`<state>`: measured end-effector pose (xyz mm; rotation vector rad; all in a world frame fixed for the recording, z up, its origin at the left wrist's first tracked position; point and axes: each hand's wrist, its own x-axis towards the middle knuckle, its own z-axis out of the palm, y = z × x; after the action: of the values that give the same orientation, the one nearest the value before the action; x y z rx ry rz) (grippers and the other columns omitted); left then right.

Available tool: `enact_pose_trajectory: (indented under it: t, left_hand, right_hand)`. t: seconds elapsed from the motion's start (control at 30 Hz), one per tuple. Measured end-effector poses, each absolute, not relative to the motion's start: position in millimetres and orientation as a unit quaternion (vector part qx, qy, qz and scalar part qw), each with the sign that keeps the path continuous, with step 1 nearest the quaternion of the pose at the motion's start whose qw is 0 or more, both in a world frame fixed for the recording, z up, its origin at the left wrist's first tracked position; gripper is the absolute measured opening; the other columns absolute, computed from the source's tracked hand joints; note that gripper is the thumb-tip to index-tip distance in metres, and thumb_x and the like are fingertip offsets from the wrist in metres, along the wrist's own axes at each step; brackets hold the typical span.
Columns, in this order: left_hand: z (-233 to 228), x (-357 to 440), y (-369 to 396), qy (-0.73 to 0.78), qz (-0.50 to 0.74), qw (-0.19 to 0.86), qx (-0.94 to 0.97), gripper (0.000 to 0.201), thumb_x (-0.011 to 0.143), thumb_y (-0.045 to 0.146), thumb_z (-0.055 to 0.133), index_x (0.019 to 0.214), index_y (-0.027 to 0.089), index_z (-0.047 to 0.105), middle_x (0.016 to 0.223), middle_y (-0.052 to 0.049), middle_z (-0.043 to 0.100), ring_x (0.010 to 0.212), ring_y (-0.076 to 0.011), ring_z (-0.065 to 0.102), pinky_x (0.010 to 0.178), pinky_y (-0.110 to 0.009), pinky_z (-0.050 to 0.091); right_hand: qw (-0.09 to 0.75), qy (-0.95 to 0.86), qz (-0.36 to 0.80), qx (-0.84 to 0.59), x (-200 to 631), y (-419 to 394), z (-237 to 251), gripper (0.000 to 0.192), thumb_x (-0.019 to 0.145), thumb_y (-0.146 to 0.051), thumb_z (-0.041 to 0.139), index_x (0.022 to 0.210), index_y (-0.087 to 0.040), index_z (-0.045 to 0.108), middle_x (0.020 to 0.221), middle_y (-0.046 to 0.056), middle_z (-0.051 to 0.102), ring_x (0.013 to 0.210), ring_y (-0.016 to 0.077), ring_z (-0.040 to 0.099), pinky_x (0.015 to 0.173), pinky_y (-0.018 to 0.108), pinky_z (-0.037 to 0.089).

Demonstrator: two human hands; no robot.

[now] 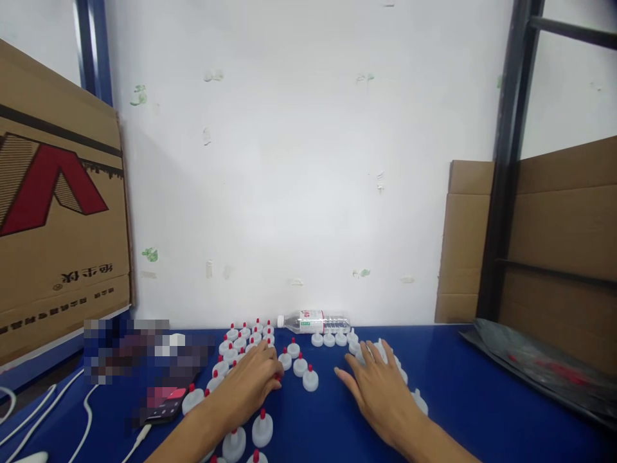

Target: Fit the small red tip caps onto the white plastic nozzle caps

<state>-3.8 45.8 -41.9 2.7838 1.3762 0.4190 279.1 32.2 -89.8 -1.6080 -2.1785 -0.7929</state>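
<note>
Bare left forearm entering from six o'clock, angled toward one o'clock, left hand palm down, fingers curled forward, bare right forearm entering from five o'clock, right hand flat, fingers spread toward eleven o'clock

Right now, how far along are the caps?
Done: many white caps with red tips stand grouped left. In hand: left hand touches a red-tipped cap; right hand rests on plain white caps. Left: those untipped caps near the water bottle.
</note>
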Motion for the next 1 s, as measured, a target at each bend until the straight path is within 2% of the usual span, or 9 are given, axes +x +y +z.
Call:
enact_pose_trajectory:
  t: [0.17,0.23,0.33,0.4,0.53,0.73,0.87,1.0]
  left_hand:
    - [-45.2,-4.8,46.3,0.430,0.147,0.020,0.890,0.014,0.090,0.009,0.066,0.085,0.021,0.072,0.096,-0.003,0.068,0.101,-0.0241,0.056,0.087,-0.034,0.040]
    - [-47.0,-6.0,48.2,0.428,0.150,0.018,0.891,0.014,0.089,0.010,0.067,0.084,0.022,0.072,0.095,-0.003,0.068,0.100,-0.0241,0.056,0.086,-0.034,0.040]
    - [-46.3,-7.8,51.6,0.428,0.141,-0.001,0.893,0.016,0.090,0.009,0.063,0.083,0.021,0.071,0.093,-0.003,0.068,0.097,-0.0238,0.056,0.082,-0.034,0.040]
    - [-43.0,-8.3,52.8,0.428,0.128,-0.013,0.894,0.023,0.091,0.007,0.058,0.077,0.020,0.069,0.089,-0.004,0.067,0.095,-0.0236,0.056,0.080,-0.034,0.040]
    - [-33.0,-8.1,49.7,0.427,0.120,-0.023,0.896,0.027,0.090,0.006,0.055,0.074,0.020,0.070,0.087,-0.006,0.068,0.093,-0.0244,0.056,0.079,-0.035,0.040]
    - [-20.8,-15.4,37.3,0.455,0.129,0.023,0.881,0.015,0.086,0.013,0.062,0.079,0.022,0.072,0.088,-0.005,0.072,0.092,-0.0245,0.062,0.077,-0.031,0.043]
    - [-14.8,-23.0,34.1,0.470,0.116,0.039,0.874,0.018,0.082,0.013,0.060,0.083,0.024,0.074,0.089,-0.004,0.073,0.085,-0.0231,0.065,0.070,-0.029,0.044]
    - [-14.0,-24.0,35.1,0.474,0.100,0.041,0.874,0.013,0.079,0.016,0.064,0.075,0.024,0.073,0.082,-0.003,0.073,0.081,-0.0227,0.065,0.069,-0.028,0.044]
  right_hand:
    - [0.200,-0.804,-0.223,-0.514,270.1,23.0,-82.7,0.028,0.105,-0.030,0.044,0.113,-0.024,0.070,0.116,0.012,0.072,0.122,0.0333,0.059,0.113,0.065,0.026]
    - [0.213,-0.813,-0.201,-0.503,267.6,20.0,-78.9,0.027,0.105,-0.029,0.044,0.110,-0.026,0.070,0.118,0.010,0.070,0.126,0.0324,0.057,0.114,0.064,0.025]
    - [0.206,-0.810,-0.194,-0.513,268.7,21.0,-81.1,0.025,0.104,-0.033,0.048,0.112,-0.026,0.071,0.122,0.011,0.069,0.130,0.0356,0.053,0.114,0.066,0.025]
    - [0.192,-0.809,-0.193,-0.521,271.4,24.5,-86.7,0.027,0.103,-0.036,0.050,0.120,-0.025,0.069,0.122,0.012,0.070,0.131,0.0376,0.053,0.113,0.068,0.027]
    - [0.165,-0.823,-0.191,-0.508,274.9,29.5,-94.7,0.034,0.103,-0.030,0.049,0.131,-0.019,0.063,0.120,0.015,0.071,0.130,0.0376,0.054,0.112,0.067,0.028]
    - [0.180,-0.831,-0.180,-0.495,271.1,23.9,-88.5,0.025,0.098,-0.024,0.053,0.120,-0.022,0.066,0.101,0.010,0.073,0.119,0.0349,0.060,0.111,0.063,0.031]
    - [0.157,-0.829,-0.182,-0.506,268.8,21.2,-84.4,0.023,0.098,-0.021,0.052,0.117,-0.023,0.065,0.100,0.010,0.071,0.113,0.0334,0.062,0.108,0.062,0.034]
    - [0.135,-0.828,-0.173,-0.515,267.5,19.9,-82.2,0.025,0.098,-0.019,0.050,0.118,-0.022,0.065,0.102,0.011,0.070,0.113,0.0336,0.062,0.107,0.063,0.034]
